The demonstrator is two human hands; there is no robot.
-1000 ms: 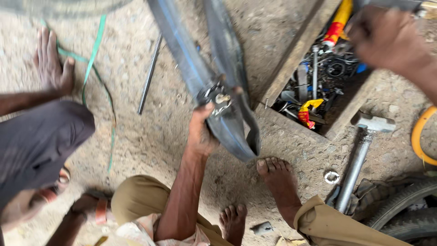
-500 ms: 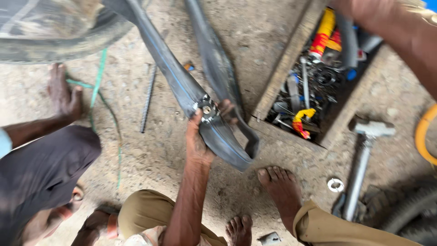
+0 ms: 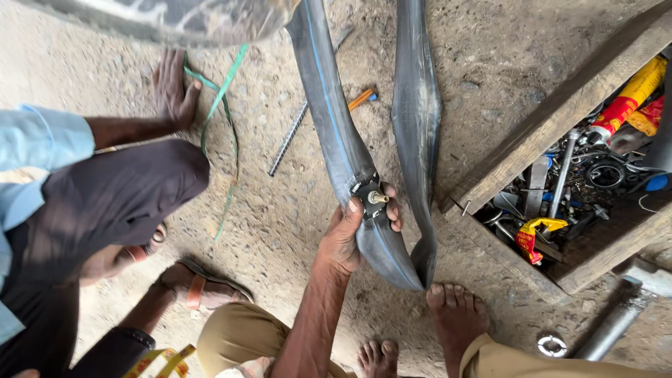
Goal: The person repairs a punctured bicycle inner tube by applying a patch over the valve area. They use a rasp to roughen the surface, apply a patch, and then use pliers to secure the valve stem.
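Rough dirt floor [image 3: 490,56], daylit

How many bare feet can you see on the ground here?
2. One bare foot stands beside the folded end of the black inner tube; another's toes peek in at the bottom edge. A sandalled foot sits further left. Others may be hidden.

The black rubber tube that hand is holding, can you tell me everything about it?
The inner tube is black, flat rubber with a thin blue line along it. It hangs from the top of the picture, bends near the dirt ground, and rises again. A brass valve sticks out of a dark patch. One hand grips it beside the valve.
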